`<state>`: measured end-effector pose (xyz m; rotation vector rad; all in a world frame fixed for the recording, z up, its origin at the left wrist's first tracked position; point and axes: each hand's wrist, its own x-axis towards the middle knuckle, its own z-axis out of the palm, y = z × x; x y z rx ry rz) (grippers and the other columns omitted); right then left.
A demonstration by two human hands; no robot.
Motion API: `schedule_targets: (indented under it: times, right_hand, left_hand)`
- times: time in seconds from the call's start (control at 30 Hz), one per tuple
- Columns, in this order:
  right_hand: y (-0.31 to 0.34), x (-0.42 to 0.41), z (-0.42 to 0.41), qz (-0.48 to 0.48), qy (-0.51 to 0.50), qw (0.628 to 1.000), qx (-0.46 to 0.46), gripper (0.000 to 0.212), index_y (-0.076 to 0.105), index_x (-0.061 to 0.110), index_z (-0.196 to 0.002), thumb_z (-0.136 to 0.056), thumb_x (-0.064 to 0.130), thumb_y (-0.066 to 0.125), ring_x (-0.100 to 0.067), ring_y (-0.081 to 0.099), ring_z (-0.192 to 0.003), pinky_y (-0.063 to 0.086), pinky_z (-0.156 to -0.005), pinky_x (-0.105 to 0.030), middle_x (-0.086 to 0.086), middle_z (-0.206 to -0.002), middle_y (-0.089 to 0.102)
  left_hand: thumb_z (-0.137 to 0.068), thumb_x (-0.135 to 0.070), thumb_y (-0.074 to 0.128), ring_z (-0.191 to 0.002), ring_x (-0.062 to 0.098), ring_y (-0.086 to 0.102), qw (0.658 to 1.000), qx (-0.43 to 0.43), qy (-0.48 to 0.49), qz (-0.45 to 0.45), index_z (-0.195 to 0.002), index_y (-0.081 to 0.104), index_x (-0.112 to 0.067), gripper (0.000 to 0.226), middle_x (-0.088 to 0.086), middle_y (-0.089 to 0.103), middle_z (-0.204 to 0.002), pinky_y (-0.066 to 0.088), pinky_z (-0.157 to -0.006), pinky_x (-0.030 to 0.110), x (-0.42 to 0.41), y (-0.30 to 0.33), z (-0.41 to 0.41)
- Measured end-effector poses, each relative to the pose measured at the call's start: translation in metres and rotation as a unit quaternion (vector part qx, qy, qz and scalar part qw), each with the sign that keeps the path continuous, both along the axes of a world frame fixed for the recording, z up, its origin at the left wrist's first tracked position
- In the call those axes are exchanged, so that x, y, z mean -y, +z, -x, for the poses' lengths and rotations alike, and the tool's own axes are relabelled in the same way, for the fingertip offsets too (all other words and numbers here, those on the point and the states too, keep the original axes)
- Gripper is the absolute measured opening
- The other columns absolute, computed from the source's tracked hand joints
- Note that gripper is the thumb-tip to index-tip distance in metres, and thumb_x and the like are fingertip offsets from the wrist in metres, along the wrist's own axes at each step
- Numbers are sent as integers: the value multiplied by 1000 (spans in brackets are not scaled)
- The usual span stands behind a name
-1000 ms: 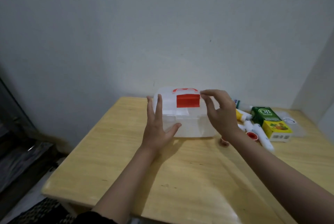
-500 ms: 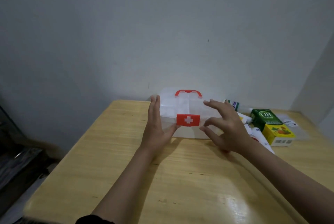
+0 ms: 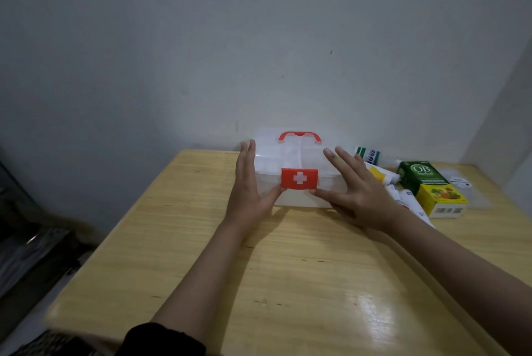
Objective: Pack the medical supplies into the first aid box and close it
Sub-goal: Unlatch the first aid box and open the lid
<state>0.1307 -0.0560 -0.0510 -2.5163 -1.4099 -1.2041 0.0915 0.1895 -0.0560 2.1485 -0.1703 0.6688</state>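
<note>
A clear plastic first aid box (image 3: 270,160) with a red handle (image 3: 299,136) and a red latch bearing a white cross (image 3: 299,178) stands at the table's far edge, lid down. My left hand (image 3: 250,188) lies flat against the box's left side, thumb under the latch. My right hand (image 3: 359,191) is spread against its right front, thumb touching the latch's lower right corner. To the right lie a green and yellow carton (image 3: 430,187), a yellow-capped tube (image 3: 380,174), a white bottle (image 3: 370,155) and white tubes (image 3: 410,201), partly hidden by my right hand.
The wooden table (image 3: 288,269) ends at a grey wall behind the box and at another wall on the right. A clear flat packet (image 3: 467,187) lies behind the carton. Dark floor and clutter show beyond the table's left edge.
The red latch swung down from the raised position to the front of the box. My right hand dropped from the lid top to the box's right front; the left stayed.
</note>
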Motion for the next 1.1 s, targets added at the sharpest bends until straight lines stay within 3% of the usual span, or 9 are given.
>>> schedule_targets:
  times: [0.13,0.47,0.57,0.73,1.0,1.1]
  right_hand:
    - [7,0,2,-30,-3,999,-12,45,45,25,-134,-91,20,56,-42,32,-136,35,-104,-61,-29,-145,35]
    - [18,-19,5,-66,-87,992,-60,45,40,33,-136,-92,37,45,-43,40,-132,37,-99,-67,-23,-140,46]
    - [20,-21,7,-86,-75,989,-96,41,48,32,-133,-92,37,46,-42,42,-129,44,-96,-58,-21,-136,51]
    - [23,-21,6,-90,-70,988,-100,38,55,29,-129,-92,34,48,-38,48,-123,50,-91,-48,-18,-131,56]
    - [36,-17,1,-91,-69,992,-62,43,51,26,-132,-90,35,53,-38,52,-118,51,-89,-44,-18,-128,58]
    - [58,-18,-5,-110,-74,990,-45,45,51,24,-133,-90,36,52,-36,55,-113,55,-76,-39,-19,-125,59]
  left_hand:
    - [-76,-39,74,-145,6,3,1000,-15,7,0,-146,-4,-41,106,-12,-2,-159,22,-105,25,1,2,0]
    - [-75,-44,73,-146,17,9,999,-39,13,33,-143,-7,-50,105,-4,4,-160,28,-107,36,7,6,7]
    - [-74,-50,71,-144,21,16,997,-44,19,60,-143,-6,-50,104,-2,7,-159,34,-104,41,11,8,8]
    - [-73,-47,73,-145,22,14,997,-38,35,65,-142,-16,-47,113,1,3,-160,30,-96,28,18,11,8]
    - [-72,-38,77,-143,19,16,995,-46,35,82,-142,-24,-38,123,-1,5,-159,26,-97,25,19,10,9]
    - [-71,-37,78,-144,17,14,994,-55,29,92,-143,-21,-38,123,-2,5,-159,22,-100,25,17,10,8]
